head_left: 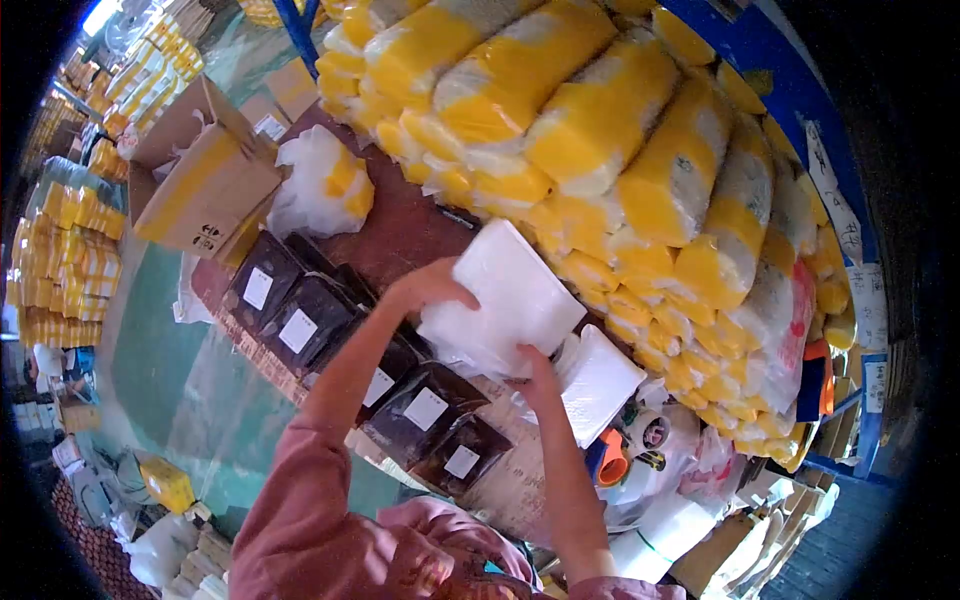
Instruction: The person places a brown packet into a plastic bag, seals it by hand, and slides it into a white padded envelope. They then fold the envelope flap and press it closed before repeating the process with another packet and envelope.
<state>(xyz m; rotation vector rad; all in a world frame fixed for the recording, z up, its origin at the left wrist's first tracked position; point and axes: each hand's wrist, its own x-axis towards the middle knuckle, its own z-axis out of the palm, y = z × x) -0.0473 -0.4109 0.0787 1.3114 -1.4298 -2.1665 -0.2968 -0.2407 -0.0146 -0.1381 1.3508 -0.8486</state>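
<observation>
A stack of white, slightly translucent packing sheets (520,285) is held between my two hands above the table. My left hand (437,287) grips its left side, with the thumb lying over the top. At the near edge, my right hand (537,372) pinches the stack; some of its fingers are hidden underneath. Another white stack (600,385) lies just right of my right hand. Below my hands, several dark packages in clear plastic with white labels sit in a row, one labelled package (425,408) being closest.
An open cardboard box (205,180) and a white-and-yellow bundle (325,180) are at the far left of the brown table (385,235). Yellow-and-white wrapped bundles (525,65) are piled high behind. An orange tape dispenser (611,460) lies at the right.
</observation>
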